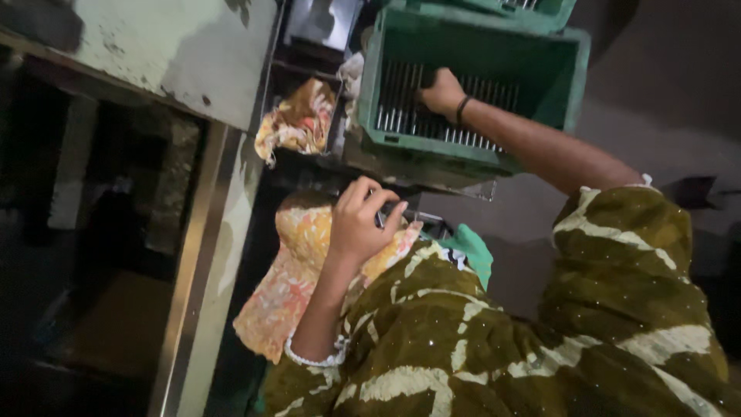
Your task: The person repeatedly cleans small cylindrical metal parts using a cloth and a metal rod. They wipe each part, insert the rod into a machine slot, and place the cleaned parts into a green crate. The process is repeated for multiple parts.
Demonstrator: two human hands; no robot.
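1. I see a dim room with a pale metal frame (pixel 202 232) on the left.
2. A green crate (pixel 471 85) holds metal rods (pixel 401 104); my right hand (pixel 441 91) has its grip clenched on them.
3. My left hand (pixel 359 220) grasps a small dark metal part (pixel 390 210) over an orange cloth (pixel 297 270).

Dim light. Worn pale-green painted panel (pixel 177 54) upper left, metal frame rail (pixel 193 262) below it, dark grey floor (pixel 664 100) at right.

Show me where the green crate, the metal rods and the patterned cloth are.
Green crate (pixel 369 93): head view, on its left wall.
Metal rods (pixel 397 108): head view, on the row lying in the crate, left of the right hand (pixel 441 93).
Patterned cloth (pixel 289 289): head view, on its orange middle, below the left hand (pixel 359 220).
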